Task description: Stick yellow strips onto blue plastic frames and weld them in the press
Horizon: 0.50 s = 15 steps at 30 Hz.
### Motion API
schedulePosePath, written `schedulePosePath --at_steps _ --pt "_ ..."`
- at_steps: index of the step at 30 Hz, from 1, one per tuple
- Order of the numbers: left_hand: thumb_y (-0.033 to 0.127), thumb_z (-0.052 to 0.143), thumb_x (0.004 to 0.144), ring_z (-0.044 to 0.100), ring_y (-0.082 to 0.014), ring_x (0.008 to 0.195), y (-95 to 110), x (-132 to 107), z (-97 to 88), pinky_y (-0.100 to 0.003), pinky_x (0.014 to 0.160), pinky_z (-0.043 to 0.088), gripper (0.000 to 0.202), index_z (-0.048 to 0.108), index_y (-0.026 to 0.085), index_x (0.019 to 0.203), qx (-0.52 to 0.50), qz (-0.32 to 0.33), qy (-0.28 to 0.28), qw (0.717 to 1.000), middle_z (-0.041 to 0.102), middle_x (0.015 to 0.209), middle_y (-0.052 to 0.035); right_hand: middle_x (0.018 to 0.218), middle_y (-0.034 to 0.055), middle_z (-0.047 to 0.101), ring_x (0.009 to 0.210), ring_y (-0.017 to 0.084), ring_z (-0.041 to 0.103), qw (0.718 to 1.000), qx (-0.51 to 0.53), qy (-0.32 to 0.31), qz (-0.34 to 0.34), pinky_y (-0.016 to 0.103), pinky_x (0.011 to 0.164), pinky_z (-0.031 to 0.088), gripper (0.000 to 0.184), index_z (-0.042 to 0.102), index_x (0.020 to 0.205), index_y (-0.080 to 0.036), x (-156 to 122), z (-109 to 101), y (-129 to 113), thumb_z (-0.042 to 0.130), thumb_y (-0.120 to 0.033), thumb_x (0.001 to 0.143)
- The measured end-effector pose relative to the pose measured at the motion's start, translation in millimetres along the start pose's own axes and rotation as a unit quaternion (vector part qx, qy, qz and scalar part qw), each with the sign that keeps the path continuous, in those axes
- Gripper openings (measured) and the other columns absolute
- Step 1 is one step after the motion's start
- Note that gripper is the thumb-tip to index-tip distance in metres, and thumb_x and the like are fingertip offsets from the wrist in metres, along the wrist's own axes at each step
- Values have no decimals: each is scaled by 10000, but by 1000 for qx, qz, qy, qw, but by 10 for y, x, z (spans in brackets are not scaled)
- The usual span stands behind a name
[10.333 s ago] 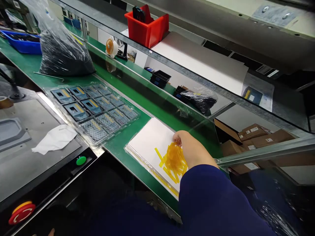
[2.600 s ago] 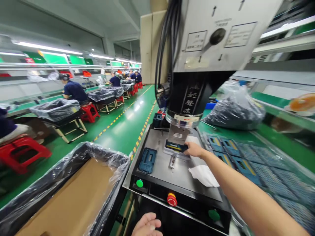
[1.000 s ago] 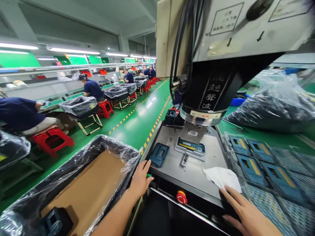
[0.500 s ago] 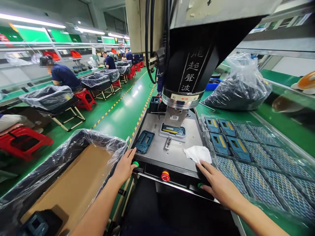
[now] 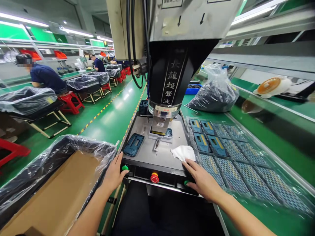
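Note:
My left hand (image 5: 114,172) rests on the front left corner of the welding machine, thumb at its green button (image 5: 125,168). My right hand (image 5: 202,181) lies flat on the front right corner, over a second green button (image 5: 186,182). The machine's black head (image 5: 169,82) has its metal horn (image 5: 159,126) pressed down on a blue part in the fixture (image 5: 160,134). Another blue part (image 5: 133,145) lies loose on the steel plate. A red stop button (image 5: 154,177) sits between my hands.
A white cloth (image 5: 183,152) lies by my right fingers. A clear tray (image 5: 228,150) of blue parts lies on the green belt at right, with a bag of black parts (image 5: 213,95) behind. A plastic-lined carton (image 5: 46,183) stands at left. Other seated workers sit far left.
The horn has come down onto the part in the fixture. Both my hands stay on the two green buttons; my view has shifted slightly right and back.

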<state>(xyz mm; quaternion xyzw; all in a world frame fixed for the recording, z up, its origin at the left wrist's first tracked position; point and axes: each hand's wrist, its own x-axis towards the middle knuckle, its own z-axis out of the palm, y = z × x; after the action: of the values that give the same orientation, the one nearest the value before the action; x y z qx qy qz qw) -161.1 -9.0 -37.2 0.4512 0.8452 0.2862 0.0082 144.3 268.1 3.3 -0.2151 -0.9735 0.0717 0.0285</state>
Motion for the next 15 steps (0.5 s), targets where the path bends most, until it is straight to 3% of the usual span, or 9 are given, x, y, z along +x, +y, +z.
schedulePosePath --at_steps 2,4,6,8,10,12,15 --pt "374 549 799 336 -286 1317 19 -67 86 -499 1067 341 756 167 205 1428 -2 -12 44 999 363 1409 -134 1458 97 312 1297 269 358 1000 0 -5 4 388 1061 346 771 361 1384 -218 -4 -28 -23 646 -198 668" --pt "386 560 795 373 -291 1288 81 -166 179 -504 1054 360 707 248 184 1396 -3 -21 123 992 396 1368 -148 1461 95 307 1296 267 359 1000 2 -7 6 388 1060 346 777 356 1388 -220 -7 -53 -41 646 -190 667" --pt "339 564 802 412 -278 1253 167 -303 281 -489 1054 368 599 345 170 1333 -8 -15 204 979 438 1314 -150 1461 93 305 1296 266 358 1000 5 -9 6 389 1063 341 777 355 1389 -221 -13 -70 -54 645 -189 668" --pt "263 541 817 452 -251 1214 251 -472 401 -459 1052 378 460 424 178 1254 -26 12 232 972 486 1255 -138 1461 101 302 1300 267 351 1000 7 -12 6 386 1068 332 780 356 1390 -206 -20 -78 -61 647 -190 666" --pt "224 490 837 502 -220 1155 313 -657 548 -418 1030 407 326 497 202 1162 -52 42 177 982 550 1167 -115 1463 109 296 1307 267 341 1000 11 -14 6 384 1070 327 789 354 1392 -194 -23 -87 -65 654 -195 662" --pt "241 430 859 527 -199 1126 350 -837 725 -381 1016 422 271 558 227 1096 -68 56 46 995 594 1121 -97 1464 109 294 1308 267 340 1000 18 -19 6 388 1063 330 790 356 1393 -203 -14 -112 -67 661 -216 664" --pt "258 483 795 417 -229 1275 361 -1065 1037 -409 1080 339 438 533 216 1228 -14 0 -179 984 501 1333 -106 1443 105 337 1275 266 388 999 34 -37 10 380 1032 355 722 400 1368 -223 48 -209 -76 656 -285 697"
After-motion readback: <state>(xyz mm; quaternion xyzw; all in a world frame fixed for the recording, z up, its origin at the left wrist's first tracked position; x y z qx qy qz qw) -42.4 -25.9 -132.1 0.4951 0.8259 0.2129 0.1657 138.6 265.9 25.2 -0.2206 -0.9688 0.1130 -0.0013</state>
